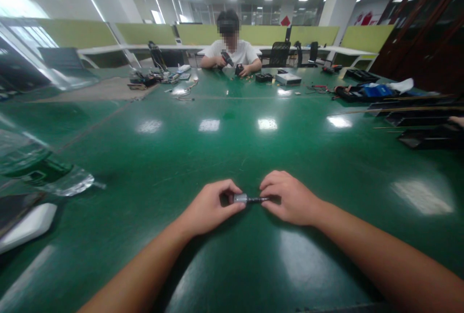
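— Where are the hands?

— Low in front of the wearer, over a glossy green table (217, 143). The left hand (212, 206) and the right hand (295, 199) face each other, bare, with a narrow gap between their fingertips.

— What do they hold?

— 1 small, slim piece (240, 199), lying crosswise in that gap. Its thicker silver end sits in the left hand's pinch, thumb on the near side, index finger on the far side. Its thin dark end runs into the right hand's fingertips, drawn close together around it. How firmly they press, I can't tell.

— Why take it by both ends?

— For steadiness, I'd judge: supported at 2 points, so small a thing lies level. Fingertips do the holding, likely because there is too little surface for a palm.

— And around the grip?

— Well to its left, a clear plastic bottle (74, 180), and nearer the wearer a white object (31, 228). Both sit aside, perhaps so the forearms have room. Far beyond the grip, across the table, a person in a white shirt (242, 52) has a dark tool (227, 58) in 1 hand and a small dark block (239, 69) at the other. Well to the grip's right are long black trays (413, 118), with part of another person's hand (458, 120) beside them.
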{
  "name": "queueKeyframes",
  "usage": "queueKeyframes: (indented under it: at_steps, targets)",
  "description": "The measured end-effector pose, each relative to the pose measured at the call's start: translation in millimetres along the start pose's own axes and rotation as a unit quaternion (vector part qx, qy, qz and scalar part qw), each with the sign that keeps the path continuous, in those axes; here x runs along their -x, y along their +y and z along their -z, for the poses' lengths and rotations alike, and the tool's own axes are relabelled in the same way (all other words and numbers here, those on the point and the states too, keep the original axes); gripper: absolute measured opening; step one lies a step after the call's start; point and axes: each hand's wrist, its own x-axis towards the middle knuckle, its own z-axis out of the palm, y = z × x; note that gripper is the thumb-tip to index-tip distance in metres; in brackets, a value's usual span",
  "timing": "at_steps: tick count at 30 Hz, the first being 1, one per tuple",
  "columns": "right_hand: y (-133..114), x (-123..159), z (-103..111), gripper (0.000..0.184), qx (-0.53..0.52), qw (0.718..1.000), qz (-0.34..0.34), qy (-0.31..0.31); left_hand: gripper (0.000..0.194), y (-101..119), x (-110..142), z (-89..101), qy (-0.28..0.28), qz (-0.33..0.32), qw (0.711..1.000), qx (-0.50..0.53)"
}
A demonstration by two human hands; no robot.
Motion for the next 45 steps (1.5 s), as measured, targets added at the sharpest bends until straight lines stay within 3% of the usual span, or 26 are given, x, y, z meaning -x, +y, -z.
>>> queueKeyframes:
  at_steps: [21,33,45]
  targets:
    - [6,1,6,0.009,0.021,0.999,-0.01,-0.03,0.018,-3,-2,-1.3,0.004,-0.004,1.0,0.007]
    - [13,0,28,0.009,0.081,0.995,-0.037,-0.048,0.017,-2,-2,0.6,0.024,0.001,1.0,0.006]
    - [11,-10,6,0.02,0.005,0.999,0.005,-0.033,0.013,-4,-2,-1.7,0.04,-0.029,0.999,-0.001]
